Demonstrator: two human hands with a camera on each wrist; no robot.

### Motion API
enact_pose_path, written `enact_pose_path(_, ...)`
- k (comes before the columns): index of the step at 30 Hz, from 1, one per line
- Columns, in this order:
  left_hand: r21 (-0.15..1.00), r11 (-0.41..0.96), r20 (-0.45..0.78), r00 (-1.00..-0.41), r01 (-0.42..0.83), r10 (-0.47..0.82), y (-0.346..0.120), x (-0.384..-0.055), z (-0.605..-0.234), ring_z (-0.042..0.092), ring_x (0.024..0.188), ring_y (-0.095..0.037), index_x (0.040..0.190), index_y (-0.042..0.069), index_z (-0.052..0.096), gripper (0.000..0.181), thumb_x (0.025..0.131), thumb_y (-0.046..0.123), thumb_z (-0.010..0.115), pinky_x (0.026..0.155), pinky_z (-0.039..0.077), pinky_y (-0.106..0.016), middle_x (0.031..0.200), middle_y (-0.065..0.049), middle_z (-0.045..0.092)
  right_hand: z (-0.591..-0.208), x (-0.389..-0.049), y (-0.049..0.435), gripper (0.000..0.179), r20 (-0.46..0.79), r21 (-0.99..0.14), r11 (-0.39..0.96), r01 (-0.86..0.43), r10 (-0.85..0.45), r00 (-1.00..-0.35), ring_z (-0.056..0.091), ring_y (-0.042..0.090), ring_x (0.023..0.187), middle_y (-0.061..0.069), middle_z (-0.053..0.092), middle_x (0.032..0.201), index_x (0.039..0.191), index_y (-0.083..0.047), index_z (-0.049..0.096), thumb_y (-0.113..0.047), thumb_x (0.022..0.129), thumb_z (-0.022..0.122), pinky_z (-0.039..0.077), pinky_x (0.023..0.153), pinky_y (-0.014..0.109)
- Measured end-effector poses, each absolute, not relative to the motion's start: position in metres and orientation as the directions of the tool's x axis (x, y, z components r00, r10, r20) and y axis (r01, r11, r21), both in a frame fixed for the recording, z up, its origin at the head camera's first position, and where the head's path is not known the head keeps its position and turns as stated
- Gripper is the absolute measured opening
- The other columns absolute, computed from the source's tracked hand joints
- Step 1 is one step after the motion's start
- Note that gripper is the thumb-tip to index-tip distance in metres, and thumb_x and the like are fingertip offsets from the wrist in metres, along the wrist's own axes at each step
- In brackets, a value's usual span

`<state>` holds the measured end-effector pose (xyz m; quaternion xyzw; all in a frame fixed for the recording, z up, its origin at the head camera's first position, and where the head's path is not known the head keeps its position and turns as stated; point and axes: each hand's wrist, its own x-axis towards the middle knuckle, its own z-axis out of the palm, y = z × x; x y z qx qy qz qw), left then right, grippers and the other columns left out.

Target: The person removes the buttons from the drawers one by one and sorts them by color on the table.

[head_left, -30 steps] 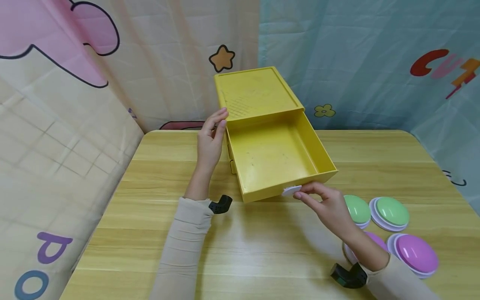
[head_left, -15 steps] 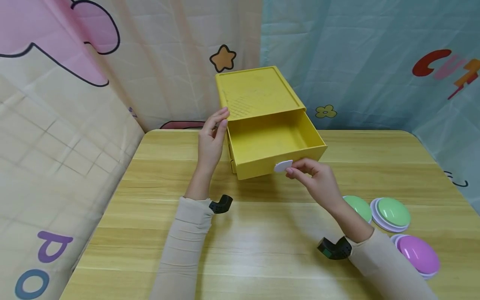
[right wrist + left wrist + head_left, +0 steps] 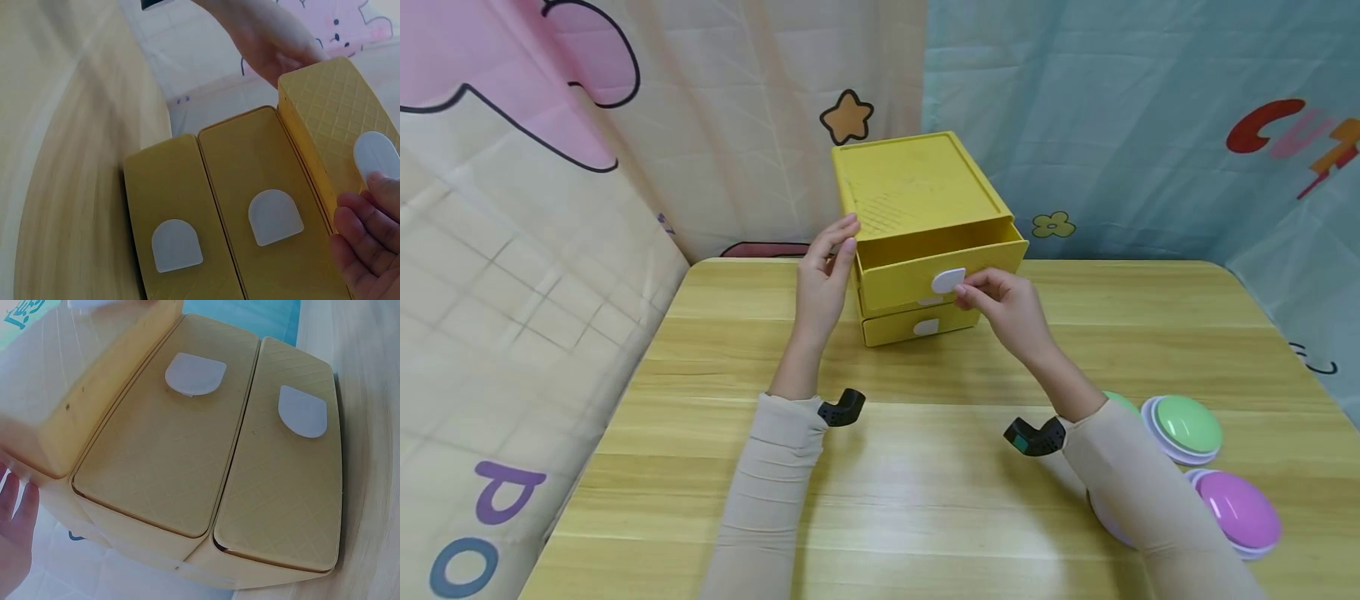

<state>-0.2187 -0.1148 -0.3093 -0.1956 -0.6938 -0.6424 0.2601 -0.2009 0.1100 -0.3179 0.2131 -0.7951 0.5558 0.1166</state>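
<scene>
A yellow chest of drawers (image 3: 925, 183) stands at the back of the table, its top drawer (image 3: 895, 287) pulled partly out. My right hand (image 3: 1003, 308) pinches the white handle (image 3: 948, 281) of that drawer between thumb and fingers; the right wrist view shows this handle (image 3: 375, 153) too. On the chest's left side near the front top corner, my left hand (image 3: 822, 275) rests with its fingers against the wall. The middle drawer (image 3: 169, 437) and bottom drawer (image 3: 281, 475) are closed, each with a white handle. The inside of the top drawer is mostly hidden by its front.
At the right of the wooden table (image 3: 737, 350) sit round push lights or buttons on white bases, a green one (image 3: 1187, 423) and a pink one (image 3: 1237, 508) among them. My right forearm covers others partly. Printed curtains (image 3: 1075, 108) hang behind the table.
My right hand has moved away from me, pushing the top drawer most of the way into the chest. The lower drawers' fronts have come into sight. My left hand has stayed in place.
</scene>
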Motion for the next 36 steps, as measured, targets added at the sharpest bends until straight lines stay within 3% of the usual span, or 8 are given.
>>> enact_pose_path(9,0.79,0.091,0.612,-0.789,0.606,-0.059,-0.115,-0.22,-0.311,0.047,0.114,-0.014,0.112,-0.011,0.055,0.024,0.092,0.001,0.048,0.087,0.043,-0.03,0.124,-0.015,0.051,-0.317,-0.222,0.102,0.016,0.42,-0.852,0.253,-0.459,-0.193,-0.886,0.06,0.027,0.072,0.029,0.061,0.08,0.086,0.015,0.06,-0.002,0.086,0.058,0.051,0.069,0.03)
enact_pose_path(16,0.795,0.071,0.607,-0.792,0.603,-0.067,-0.114,-0.22,-0.311,0.047,0.115,-0.015,0.111,-0.012,0.055,0.024,0.092,0.001,0.048,0.087,0.042,-0.03,0.124,-0.016,0.051,-0.338,-0.251,0.104,0.021,0.404,-0.868,0.247,-0.43,-0.15,-0.902,0.061,0.018,0.07,0.018,0.064,0.077,0.087,0.008,0.063,-0.013,0.085,0.062,0.05,0.068,0.026)
enact_pose_path(21,0.794,0.085,0.607,-0.791,0.602,-0.069,-0.114,-0.22,-0.311,0.047,0.114,-0.015,0.111,-0.011,0.055,0.024,0.092,0.002,0.048,0.088,0.042,-0.031,0.124,-0.016,0.051,-0.335,-0.252,0.103,0.021,0.38,-0.879,0.248,-0.408,-0.153,-0.912,0.062,0.025,0.073,0.023,0.064,0.081,0.09,0.009,0.062,-0.012,0.086,0.061,0.051,0.07,0.03)
enact_pose_path(26,0.793,0.117,0.606,-0.792,0.597,-0.068,-0.116,-0.223,-0.314,0.046,0.115,-0.013,0.113,-0.009,0.055,0.025,0.093,0.004,0.047,0.09,0.041,-0.03,0.126,-0.011,0.051,-0.334,-0.248,0.105,0.024,0.376,-0.848,0.33,-0.414,-0.174,-0.91,0.062,0.021,0.076,0.017,0.066,0.084,0.095,0.005,0.063,-0.018,0.087,0.06,0.049,0.07,0.03)
enact_pose_path(32,0.714,0.329,0.66,-0.751,0.618,-0.021,-0.118,-0.234,-0.326,0.042,0.118,-0.008,0.118,-0.001,0.055,0.028,0.095,0.014,0.047,0.095,0.034,-0.026,0.129,-0.002,0.048,-0.333,-0.232,0.118,0.029,0.411,-0.742,0.48,-0.468,-0.227,-0.883,0.06,0.019,0.087,0.01,0.065,0.096,0.107,-0.002,0.061,-0.024,0.089,0.058,0.047,0.077,0.033)
enact_pose_path(36,0.49,0.583,0.766,-0.639,0.649,0.068,-0.114,-0.229,-0.323,0.037,0.123,-0.017,0.12,-0.001,0.053,0.033,0.094,0.019,0.049,0.101,0.026,-0.03,0.131,-0.008,0.046,-0.334,-0.215,0.132,0.036,0.446,-0.628,0.576,-0.523,-0.284,-0.849,0.055,0.025,0.1,0.011,0.06,0.112,0.119,-0.003,0.056,-0.025,0.09,0.057,0.044,0.081,0.042)
